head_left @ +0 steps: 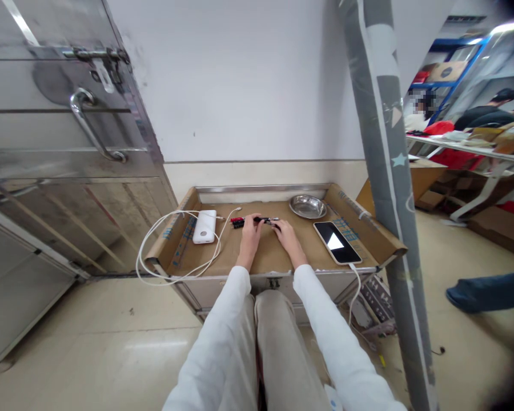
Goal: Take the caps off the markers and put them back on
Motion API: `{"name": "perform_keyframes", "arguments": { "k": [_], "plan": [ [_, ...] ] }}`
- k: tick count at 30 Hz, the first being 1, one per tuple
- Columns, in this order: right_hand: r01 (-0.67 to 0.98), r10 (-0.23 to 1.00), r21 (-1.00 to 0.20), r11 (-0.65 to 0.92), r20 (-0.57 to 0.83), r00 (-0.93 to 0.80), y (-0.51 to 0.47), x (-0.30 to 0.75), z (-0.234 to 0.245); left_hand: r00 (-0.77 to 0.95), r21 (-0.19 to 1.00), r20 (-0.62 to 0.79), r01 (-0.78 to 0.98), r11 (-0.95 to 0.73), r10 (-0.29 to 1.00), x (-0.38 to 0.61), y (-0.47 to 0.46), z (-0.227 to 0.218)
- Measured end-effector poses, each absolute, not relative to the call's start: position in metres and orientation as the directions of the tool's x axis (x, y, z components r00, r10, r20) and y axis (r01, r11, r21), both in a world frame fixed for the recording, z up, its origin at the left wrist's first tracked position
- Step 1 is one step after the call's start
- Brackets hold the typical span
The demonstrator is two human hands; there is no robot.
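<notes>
Both hands are together over the middle of the cardboard-lined tabletop point(223, 257). My left hand point(250, 235) is closed, its fingers pinching a slim black pen point(265, 220) that runs across toward the other hand. The fingertips of my right hand point(286, 235) are closed on the right part of that pen. Just left of my left hand lie several pens, a red one point(236, 219) and black ones point(237, 225) bunched together. Their right ends are partly hidden behind my left fingers. Exact finger contact is too small to make out.
A white power bank point(204, 226) with a looped white cable point(142, 251) lies left. A round metal dish point(307, 206) sits at the back right, near a phone point(337, 242) with a plugged-in cable. A wrapped grey pole point(389, 142) leans at right; people work beyond it.
</notes>
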State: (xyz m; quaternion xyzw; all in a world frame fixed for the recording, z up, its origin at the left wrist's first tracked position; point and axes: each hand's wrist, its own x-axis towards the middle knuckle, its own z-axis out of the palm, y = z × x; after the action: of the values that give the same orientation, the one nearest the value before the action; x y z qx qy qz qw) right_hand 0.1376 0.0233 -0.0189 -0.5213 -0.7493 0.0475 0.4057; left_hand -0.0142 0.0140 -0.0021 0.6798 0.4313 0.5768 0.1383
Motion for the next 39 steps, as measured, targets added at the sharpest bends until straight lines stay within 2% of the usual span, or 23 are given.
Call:
{"name": "perform_keyframes", "arguments": {
  "k": [8,17,25,29,34,39],
  "plan": [
    [0.766,0.826,-0.473,0.435,0.548,-0.131,0.023,0.137,-0.018,-0.069,0.685,0.657,0.471,-0.556,0.750,-0.015,0.015,-0.001],
    [0.825,0.789,-0.441,0.353,0.614,-0.010,0.014,0.140,-0.012,0.091,0.626,0.591,0.575,-0.527,0.801,-0.011,0.020,0.003],
    [0.860,0.811,-0.402,0.316,0.584,-0.025,0.010,0.139,-0.007,0.231,0.394,0.534,0.783,-0.481,0.813,-0.006,0.031,0.001],
    [0.849,0.822,-0.416,0.326,0.569,-0.037,0.011,0.140,-0.011,0.294,0.303,0.562,0.796,-0.523,0.773,-0.006,0.032,0.000],
    [0.834,0.843,-0.459,0.307,0.538,-0.014,0.014,0.141,-0.015,0.387,0.323,0.574,0.703,-0.634,0.722,-0.006,0.017,0.001],
    [0.803,0.835,-0.489,0.340,0.549,-0.019,0.016,0.141,-0.018,0.378,0.383,0.533,0.690,-0.614,0.757,-0.007,0.011,-0.008]
  ]
}}
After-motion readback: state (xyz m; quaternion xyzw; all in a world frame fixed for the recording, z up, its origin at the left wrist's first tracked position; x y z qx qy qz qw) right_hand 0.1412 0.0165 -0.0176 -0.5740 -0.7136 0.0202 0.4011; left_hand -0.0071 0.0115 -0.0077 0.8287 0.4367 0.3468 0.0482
